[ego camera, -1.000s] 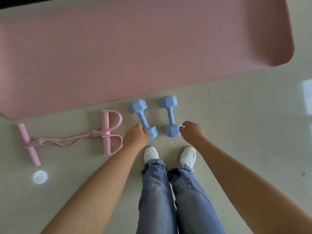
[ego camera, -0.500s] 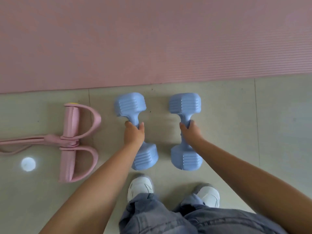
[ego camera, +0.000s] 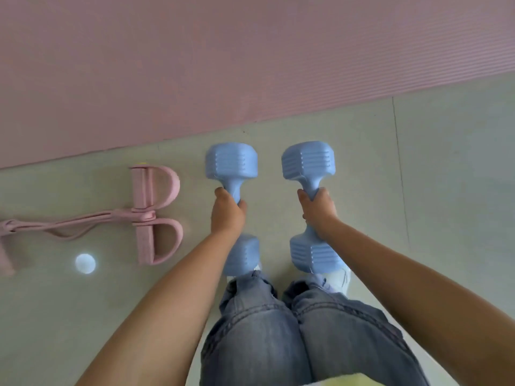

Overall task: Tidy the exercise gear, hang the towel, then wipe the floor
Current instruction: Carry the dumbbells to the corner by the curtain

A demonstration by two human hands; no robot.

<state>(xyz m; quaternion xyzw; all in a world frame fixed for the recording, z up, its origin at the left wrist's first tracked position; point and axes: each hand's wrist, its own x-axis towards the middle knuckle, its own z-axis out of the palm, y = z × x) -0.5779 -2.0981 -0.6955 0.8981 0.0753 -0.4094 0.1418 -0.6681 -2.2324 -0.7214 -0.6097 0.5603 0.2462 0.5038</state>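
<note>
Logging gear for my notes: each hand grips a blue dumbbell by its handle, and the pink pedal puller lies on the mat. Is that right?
Not quite. The head view shows the puller on the bare floor beside the mat, not on it. The left hand and right hand do each grip a dumbbell: left dumbbell, right dumbbell.

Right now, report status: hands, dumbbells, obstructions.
Left hand shut on left dumbbell. Right hand shut on right dumbbell. Pink pedal resistance band lies on floor, left side. Mat ahead.
</note>
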